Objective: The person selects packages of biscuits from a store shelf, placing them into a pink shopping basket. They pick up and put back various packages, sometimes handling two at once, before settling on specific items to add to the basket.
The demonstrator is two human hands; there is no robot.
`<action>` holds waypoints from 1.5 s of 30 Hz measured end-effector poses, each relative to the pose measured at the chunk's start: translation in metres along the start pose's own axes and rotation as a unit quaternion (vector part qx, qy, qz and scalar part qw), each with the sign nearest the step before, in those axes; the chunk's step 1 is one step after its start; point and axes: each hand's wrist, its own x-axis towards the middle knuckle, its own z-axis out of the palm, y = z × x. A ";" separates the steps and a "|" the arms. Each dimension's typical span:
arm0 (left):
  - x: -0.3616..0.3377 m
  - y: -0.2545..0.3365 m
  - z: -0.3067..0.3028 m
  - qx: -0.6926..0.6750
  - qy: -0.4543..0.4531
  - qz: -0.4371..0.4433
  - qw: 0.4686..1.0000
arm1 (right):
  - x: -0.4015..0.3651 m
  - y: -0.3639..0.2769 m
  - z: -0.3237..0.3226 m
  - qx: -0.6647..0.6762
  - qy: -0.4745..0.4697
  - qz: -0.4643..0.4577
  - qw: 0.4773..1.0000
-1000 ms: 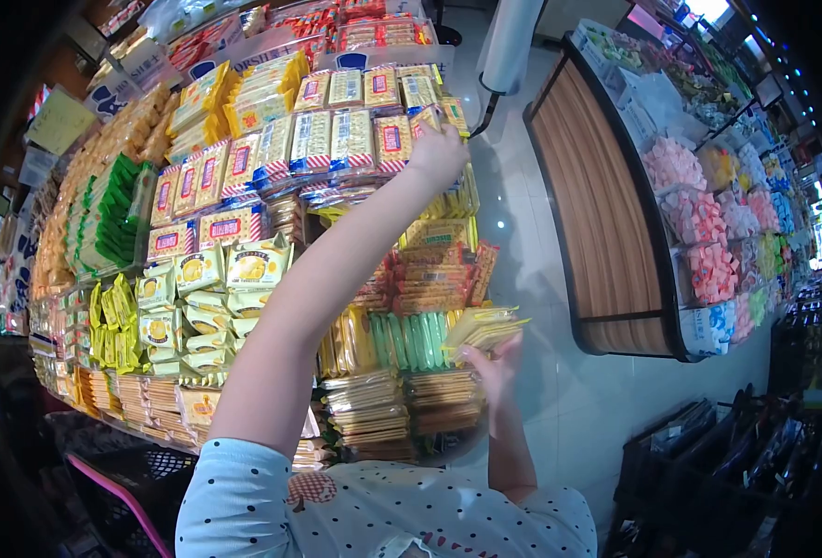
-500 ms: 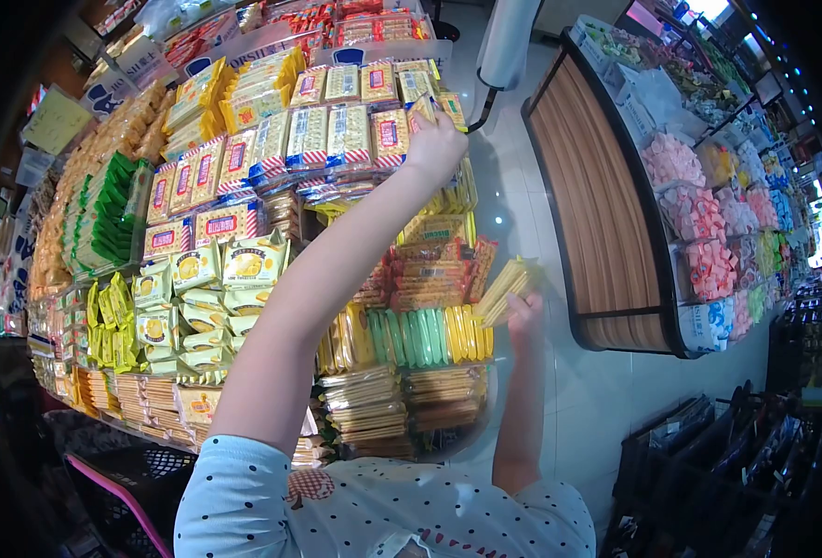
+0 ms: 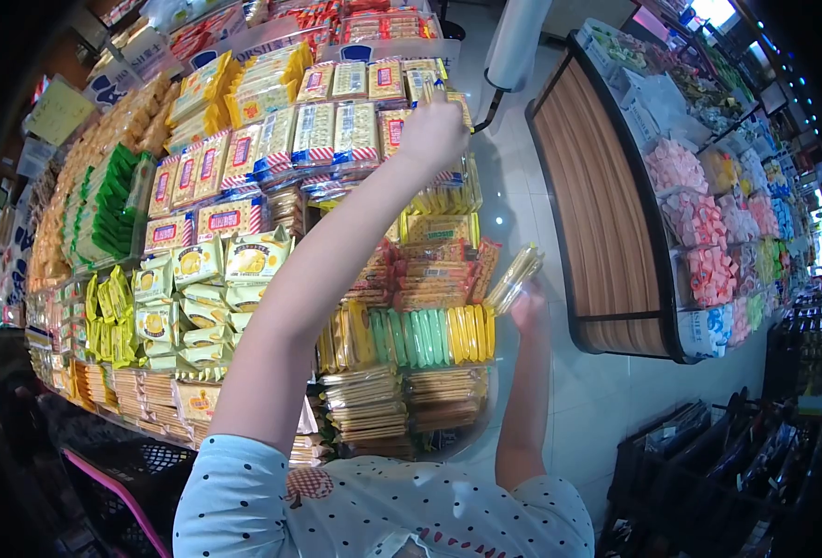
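Note:
My left hand [image 3: 434,130] reaches over the far right of the cracker display, fingers closed at the edge of a yellowish biscuit packet [image 3: 432,91]; the fingertips are partly hidden. Blue-and-red-trimmed cracker packs [image 3: 353,130] lie in rows beside it. At the stand's right edge, my right hand [image 3: 527,309] grips thin clear-and-yellow biscuit packets [image 3: 515,279], held tilted above the floor. Just left of that hand are yellow packets [image 3: 470,333], green packets [image 3: 411,337] and red-wrapped biscuit packets [image 3: 434,276].
Pale green cake packets [image 3: 197,263] and stacked stick biscuits [image 3: 364,400] fill the near side. A wood-panelled candy stand [image 3: 602,195] is across the tiled aisle [image 3: 560,391]. A white roll on a black bracket [image 3: 515,51] hangs beyond. A black basket [image 3: 118,493] is lower left.
My left hand has shifted slightly, its back turned more toward me. My right hand has tilted the packets more upright, and the view has moved a little.

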 end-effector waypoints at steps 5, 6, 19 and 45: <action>-0.004 0.007 -0.071 -0.260 0.067 -0.103 0.958 | -0.013 -0.018 0.013 0.045 0.041 -0.086 0.994; -0.009 0.009 -0.092 -0.360 0.018 -0.188 0.913 | -0.020 -0.025 0.023 0.043 0.032 -0.084 0.995; -0.306 -0.008 -0.351 -0.678 0.127 -0.272 0.671 | -0.113 0.016 0.284 0.080 -0.290 0.114 0.947; -0.916 -0.181 -0.586 -0.212 0.315 -0.694 0.611 | -0.464 0.418 0.642 -0.232 -0.622 0.288 0.690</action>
